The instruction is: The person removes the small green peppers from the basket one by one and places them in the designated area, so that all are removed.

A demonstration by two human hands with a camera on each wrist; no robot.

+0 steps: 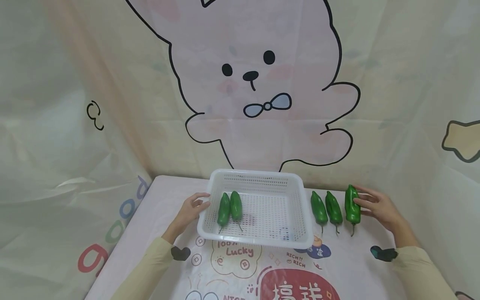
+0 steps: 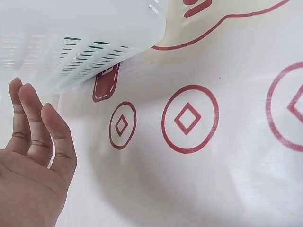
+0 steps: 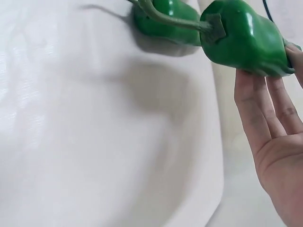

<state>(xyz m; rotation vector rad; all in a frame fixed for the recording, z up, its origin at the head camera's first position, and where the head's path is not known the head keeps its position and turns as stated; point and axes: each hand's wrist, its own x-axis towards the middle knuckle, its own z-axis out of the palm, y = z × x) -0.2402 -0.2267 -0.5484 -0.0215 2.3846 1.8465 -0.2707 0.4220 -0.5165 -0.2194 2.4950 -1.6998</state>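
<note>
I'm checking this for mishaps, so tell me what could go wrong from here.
The held pepper might slip: the right hand holds it by one end, with the stem end free. It could also knock the nearest pepper, which lies close by, on the basket's side. And the white basket might shift if bumped, as the left hand is only at its side, not visibly gripping it.

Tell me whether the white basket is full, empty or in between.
In between: the white basket has two green peppers lying in its left part, while the rest of its bottom shows bare.
</note>
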